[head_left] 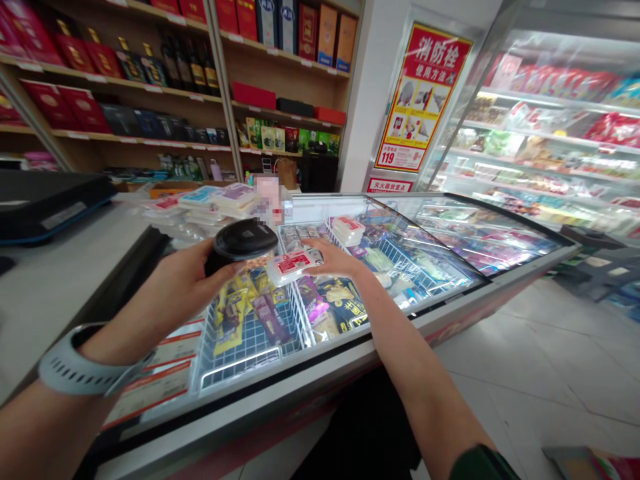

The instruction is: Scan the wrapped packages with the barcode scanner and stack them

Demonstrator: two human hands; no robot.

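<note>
With the right hand, in the head view, gripping a flat white pack by its right end, over the near part of the freezer. Above the yellow bags and the wire basket under the glass; hard to tell whether resting on the glass or just clear of it.

Likely light to lift, with a thin, fairly stiff plastic shell and a smooth red label. Perhaps slippery if cold or damp, and liable to dent under a hard squeeze. Best taken across the narrow width or by a short end, with thumb and fingers on opposite sides and only light pressure.

With the right hand, opened partway to the width of the pack: reaching the thumb along the near edge, stretching the fingers along the far one; contact at the fingertips too unclear to judge.

With the left hand, closing firmly around a black device, perhaps a scanner, just beside the white pack. Probably hard and heavier, best held by the narrow part below the rounded top. Beyond both hands, a stack of similar packs, apparently on the glass.
</note>
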